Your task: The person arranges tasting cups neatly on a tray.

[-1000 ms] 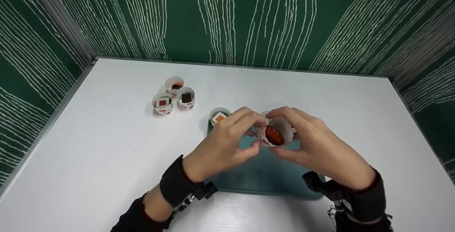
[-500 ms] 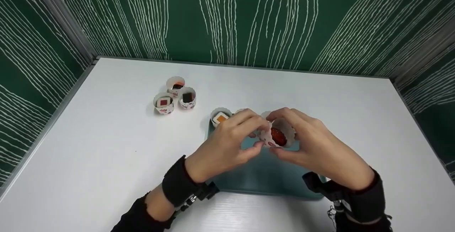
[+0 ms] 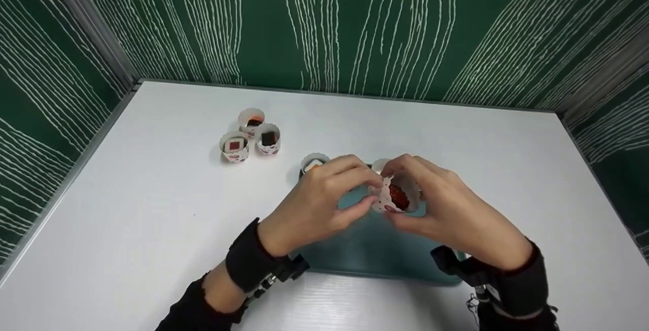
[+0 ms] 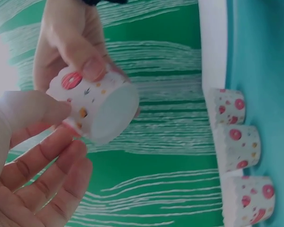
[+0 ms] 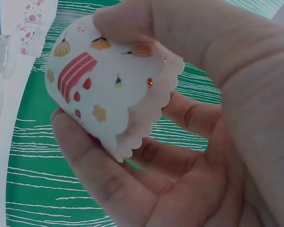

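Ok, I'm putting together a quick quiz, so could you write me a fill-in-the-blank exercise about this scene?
1. The right hand grips a printed cup whose contents are coloured ____.
2. On the table, the cluster left of the tray has ____ cups.
3. The white-lined wall is otherwise ____.
Missing words: red; three; green.

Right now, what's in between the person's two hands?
A patterned cup with a red piece inside is held between the left hand and right hand, above the teal tray. The head view shows it.
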The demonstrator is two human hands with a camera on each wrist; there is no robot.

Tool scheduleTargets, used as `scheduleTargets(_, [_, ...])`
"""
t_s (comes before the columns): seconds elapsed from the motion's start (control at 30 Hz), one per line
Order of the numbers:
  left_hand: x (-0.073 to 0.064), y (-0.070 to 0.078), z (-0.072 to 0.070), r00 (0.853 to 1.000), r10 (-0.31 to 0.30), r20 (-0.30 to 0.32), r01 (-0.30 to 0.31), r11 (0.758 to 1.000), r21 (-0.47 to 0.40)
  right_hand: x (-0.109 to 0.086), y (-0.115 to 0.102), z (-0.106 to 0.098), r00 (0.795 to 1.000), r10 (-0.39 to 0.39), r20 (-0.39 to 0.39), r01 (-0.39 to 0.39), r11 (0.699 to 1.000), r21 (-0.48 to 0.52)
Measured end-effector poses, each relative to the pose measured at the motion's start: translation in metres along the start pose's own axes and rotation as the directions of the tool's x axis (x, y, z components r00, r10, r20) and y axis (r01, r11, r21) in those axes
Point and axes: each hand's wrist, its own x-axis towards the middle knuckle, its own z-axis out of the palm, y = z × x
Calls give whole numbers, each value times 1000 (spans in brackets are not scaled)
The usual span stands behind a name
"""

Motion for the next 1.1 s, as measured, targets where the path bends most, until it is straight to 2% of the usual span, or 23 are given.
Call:
scheduleTargets(0.17, [1,-2,-15,999,-10,-46,11,999,33,0,0,-1,1000,24,5,-24,1000,6])
scheduleTargets(0.33, [1,-3,-38,994,-33,-100,38,998,44,1,0,0,999,48,19,-48,999,3])
scheduleTargets(0.53, [-2,-2,-67,980,-57,-188,76,993,93,6,-2,5,997,59,54,-57,998,-41])
scheduleTargets(0.67, [-4,-1,-82,968,-69,-241,105,985,140,9,-1,12,995,53,79,-50,998,-34])
scheduleTargets(0.93, [-10,0,-99,939,-88,-333,139,982,132,19,-3,36,977,119,180,-104,990,-91])
scheduleTargets(1.1, [-11,1,-105,932,-82,-352,139,980,141,30,-1,53,968,89,235,-74,995,-72])
